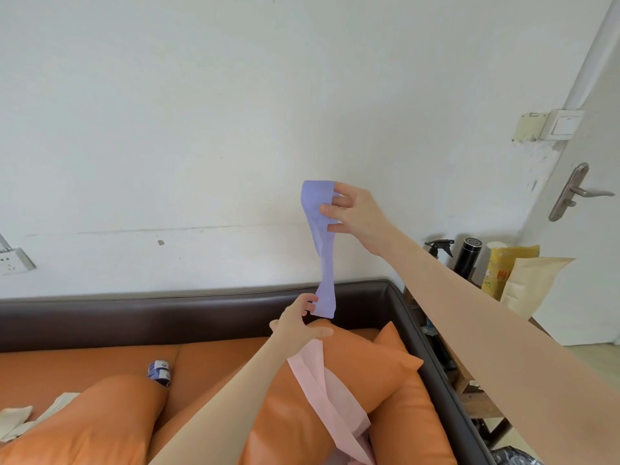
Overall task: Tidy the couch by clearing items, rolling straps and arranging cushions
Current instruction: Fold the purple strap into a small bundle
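- Your right hand (pixel 352 209) pinches the top end of a lavender strap (pixel 320 229) between thumb and fingertips, holding it up against the white wall (pixel 167 112); your left hand (pixel 297 318) pinches its lower end, so the strap hangs stretched between both grips above the couch (pixel 134 313).
- Judged from this, you are on the strap-rolling step: the strap is drawn out straight, not yet wound.
- Next move, as it looks: flatten the twist in the middle, then turn one end over itself and roll evenly toward the other, keeping light tension.
- The strap looks like soft, stretchy fabric, broad at the top, narrowed and creased mid-length.
- A pale pink strap (pixel 332 407), flat and folded lengthwise, lies draped over the orange cushion (pixel 365 364) beneath your left arm, unrolled.
- Cushions and seat look like smooth, slightly glossy orange leatherette; the couch frame is dark brown and padded.
- A small purple-and-white rolled item (pixel 159 372) sits on the seat, and whitish cloth (pixel 20 421) lies at the lower left edge.
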